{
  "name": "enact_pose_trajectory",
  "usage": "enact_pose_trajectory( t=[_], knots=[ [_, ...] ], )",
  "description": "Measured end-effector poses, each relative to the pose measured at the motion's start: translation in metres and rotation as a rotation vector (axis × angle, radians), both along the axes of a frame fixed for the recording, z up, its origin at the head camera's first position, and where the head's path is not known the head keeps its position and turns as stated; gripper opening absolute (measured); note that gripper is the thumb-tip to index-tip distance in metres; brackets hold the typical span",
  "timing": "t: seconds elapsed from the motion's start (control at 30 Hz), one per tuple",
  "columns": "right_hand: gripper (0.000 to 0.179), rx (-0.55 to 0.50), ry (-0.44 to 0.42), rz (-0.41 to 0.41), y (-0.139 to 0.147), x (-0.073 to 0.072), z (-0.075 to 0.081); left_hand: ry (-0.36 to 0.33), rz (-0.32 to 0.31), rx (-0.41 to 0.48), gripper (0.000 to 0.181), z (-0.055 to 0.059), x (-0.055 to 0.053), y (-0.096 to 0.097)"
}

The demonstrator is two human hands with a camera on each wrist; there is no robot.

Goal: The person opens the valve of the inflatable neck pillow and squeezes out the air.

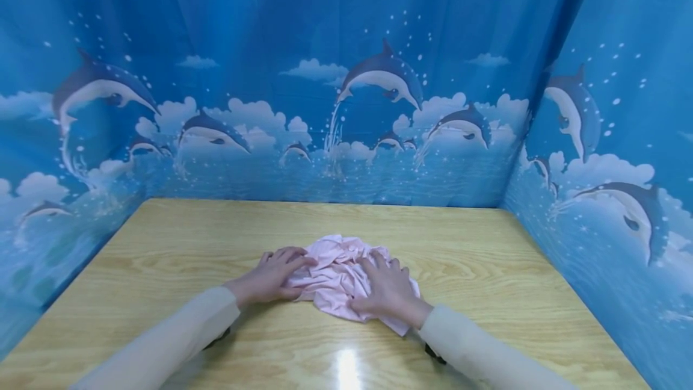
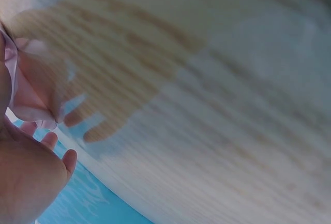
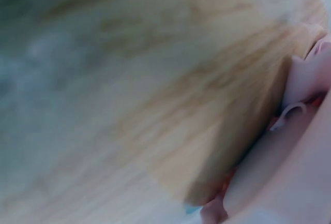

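A crumpled pink cloth [image 1: 337, 281] lies heaped on the wooden table, full of loose folds. My left hand [image 1: 275, 275] rests against its left side, fingers slightly bent and reaching over the edge. On the right part of the heap, my right hand [image 1: 391, 289] lies palm down with fingers spread. In the left wrist view, the left hand [image 2: 31, 175] shows at the lower left beside hanging pink cloth [image 2: 32, 100]. The right wrist view catches pink cloth [image 3: 305, 81] at its right edge, with a thin pale loop near it.
The light wood-grain table [image 1: 216, 227] has a glossy top that reflects a bright spot near the front. Blue curtains [image 1: 303, 11] printed with dolphins and clouds hang behind the table and along both sides. Pale sleeves [image 1: 168, 336] cover both forearms.
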State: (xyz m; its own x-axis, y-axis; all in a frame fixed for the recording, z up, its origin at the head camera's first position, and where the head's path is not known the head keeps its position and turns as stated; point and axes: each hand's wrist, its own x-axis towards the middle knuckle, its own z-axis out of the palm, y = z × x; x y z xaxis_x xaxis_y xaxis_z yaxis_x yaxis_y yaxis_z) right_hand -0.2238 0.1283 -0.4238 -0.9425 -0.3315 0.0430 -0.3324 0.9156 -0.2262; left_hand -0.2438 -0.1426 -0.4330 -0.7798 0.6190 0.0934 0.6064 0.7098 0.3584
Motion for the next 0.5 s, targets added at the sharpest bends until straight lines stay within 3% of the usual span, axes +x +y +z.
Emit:
enact_pose_trajectory(
  t=[0.33,0.5],
  knots=[
    [0.073,0.029,0.073,0.083,-0.0019,-0.0018,-0.0018,-0.007,-0.007,-0.006,0.058,0.0,-0.0006,-0.0008],
    [0.072,0.043,0.064,0.102,-0.0009,-0.002,-0.0017,0.008,-0.019,0.014,0.058,-0.0005,0.0003,-0.0005]
  ],
)
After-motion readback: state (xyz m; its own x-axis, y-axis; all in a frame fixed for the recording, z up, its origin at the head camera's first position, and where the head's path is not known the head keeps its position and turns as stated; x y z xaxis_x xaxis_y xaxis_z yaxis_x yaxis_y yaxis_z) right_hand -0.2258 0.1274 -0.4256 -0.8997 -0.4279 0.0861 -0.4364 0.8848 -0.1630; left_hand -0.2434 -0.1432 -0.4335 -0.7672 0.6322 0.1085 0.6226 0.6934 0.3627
